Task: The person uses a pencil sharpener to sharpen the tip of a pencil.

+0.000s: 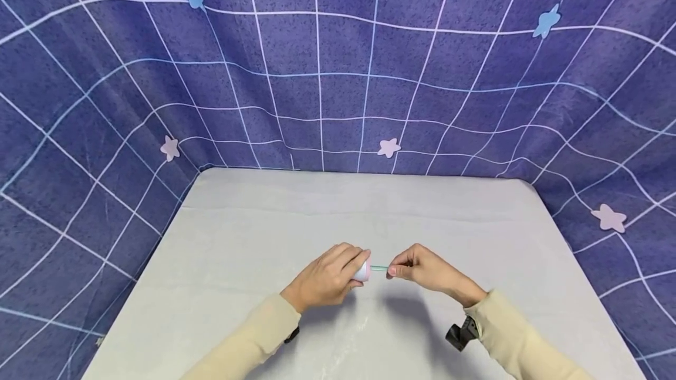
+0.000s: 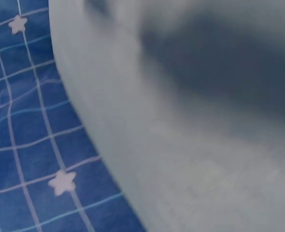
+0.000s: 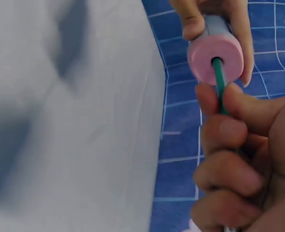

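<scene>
Over the white table, my left hand [image 1: 330, 274] grips a small cylindrical pencil sharpener [image 1: 362, 271], pale blue with a pink end face. In the right wrist view that pink face of the sharpener [image 3: 204, 60] is turned toward my right hand, with a round hole in its middle. A green pencil [image 3: 220, 79] has one end in the hole. My right hand [image 1: 425, 268] pinches the pencil between thumb and index finger, close to the pink face, with the other fingers curled below. Most of the sharpener's body is hidden inside my left hand. Neither hand appears in the left wrist view.
The white-covered table [image 1: 369, 210] is bounded at the back and sides by a blue-purple curtain [image 1: 343, 92] with a grid and star pattern. Shadows of the hands fall on the table. A black wrist camera [image 1: 462, 333] hangs under the right sleeve.
</scene>
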### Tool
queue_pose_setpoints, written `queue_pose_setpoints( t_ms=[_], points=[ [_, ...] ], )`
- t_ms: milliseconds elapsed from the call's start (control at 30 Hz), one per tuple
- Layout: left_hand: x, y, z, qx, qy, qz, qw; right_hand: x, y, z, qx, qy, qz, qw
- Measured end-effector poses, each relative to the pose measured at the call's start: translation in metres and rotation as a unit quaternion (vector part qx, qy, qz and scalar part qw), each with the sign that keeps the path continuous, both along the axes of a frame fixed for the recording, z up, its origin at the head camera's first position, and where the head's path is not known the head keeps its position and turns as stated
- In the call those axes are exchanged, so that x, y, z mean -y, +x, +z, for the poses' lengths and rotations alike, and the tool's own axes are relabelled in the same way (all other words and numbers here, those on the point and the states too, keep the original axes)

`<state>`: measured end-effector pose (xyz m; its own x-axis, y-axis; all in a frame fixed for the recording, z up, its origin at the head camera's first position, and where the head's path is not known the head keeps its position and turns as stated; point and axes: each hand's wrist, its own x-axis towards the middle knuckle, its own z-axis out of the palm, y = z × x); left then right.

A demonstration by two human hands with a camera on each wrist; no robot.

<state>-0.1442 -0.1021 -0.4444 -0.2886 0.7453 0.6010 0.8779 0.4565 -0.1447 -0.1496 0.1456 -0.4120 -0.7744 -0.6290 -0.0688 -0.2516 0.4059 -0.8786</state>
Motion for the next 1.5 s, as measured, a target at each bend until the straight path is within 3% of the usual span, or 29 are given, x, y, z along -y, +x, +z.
queue_pose_setpoints(
  t_ms=[67, 167, 267, 333, 433, 600, 767, 900, 1000, 1067, 1100, 1133, 1200, 1267, 1333, 1433, 1500],
  points=[
    [0.000, -0.002, 0.003, -0.004, -0.001, 0.009, 1.0000, 0.000, 0.001, 0.001, -0.039, 0.022, -0.015, 0.9989],
    [0.000, -0.004, 0.009, 0.038, 0.003, 0.028, 0.9989, 0.001, 0.004, 0.000, -0.126, 0.068, -0.051, 0.9884],
    [0.001, -0.005, 0.014, 0.097, 0.008, 0.046, 0.9942, 0.002, 0.009, -0.005, -0.217, 0.094, -0.083, 0.9680],
    [0.001, -0.006, 0.017, 0.142, 0.012, 0.059, 0.9880, 0.003, 0.010, -0.012, -0.288, 0.096, -0.100, 0.9476],
    [0.001, -0.007, 0.023, 0.218, 0.023, 0.072, 0.9730, 0.004, 0.009, -0.023, -0.402, 0.085, -0.119, 0.9040],
    [0.002, -0.011, 0.033, 0.336, 0.036, 0.081, 0.9376, 0.005, 0.005, -0.034, -0.554, 0.049, -0.129, 0.8206],
    [0.004, -0.016, 0.043, 0.435, 0.051, 0.068, 0.8964, 0.007, -0.001, -0.037, -0.669, 0.014, -0.133, 0.7308],
    [0.005, -0.018, 0.047, 0.507, 0.069, 0.046, 0.8577, 0.010, -0.004, -0.034, -0.740, 0.003, -0.136, 0.6589],
    [0.005, -0.019, 0.047, 0.551, 0.079, 0.030, 0.8302, 0.011, -0.005, -0.032, -0.771, 0.017, -0.134, 0.6224],
    [0.005, -0.018, 0.046, 0.569, 0.085, 0.022, 0.8177, 0.012, -0.004, -0.031, -0.779, 0.028, -0.127, 0.6136],
    [0.005, -0.018, 0.044, 0.574, 0.087, 0.017, 0.8141, 0.012, -0.003, -0.031, -0.778, 0.033, -0.123, 0.6146],
    [0.005, -0.018, 0.043, 0.576, 0.089, 0.014, 0.8125, 0.012, -0.002, -0.031, -0.772, 0.038, -0.120, 0.6228],
    [0.004, -0.017, 0.040, 0.567, 0.092, 0.015, 0.8185, 0.014, 0.000, -0.031, -0.739, 0.043, -0.113, 0.6623],
    [0.005, -0.017, 0.035, 0.552, 0.096, 0.021, 0.8281, 0.016, 0.002, -0.032, -0.691, 0.049, -0.108, 0.7135],
    [0.006, -0.015, 0.030, 0.527, 0.094, 0.032, 0.8442, 0.019, 0.004, -0.033, -0.630, 0.055, -0.106, 0.7677],
    [0.007, -0.012, 0.022, 0.476, 0.081, 0.045, 0.8747, 0.021, 0.008, -0.030, -0.513, 0.067, -0.103, 0.8495],
    [0.006, -0.009, 0.017, 0.429, 0.071, 0.054, 0.8991, 0.020, 0.008, -0.025, -0.411, 0.075, -0.102, 0.9029]
  ],
)
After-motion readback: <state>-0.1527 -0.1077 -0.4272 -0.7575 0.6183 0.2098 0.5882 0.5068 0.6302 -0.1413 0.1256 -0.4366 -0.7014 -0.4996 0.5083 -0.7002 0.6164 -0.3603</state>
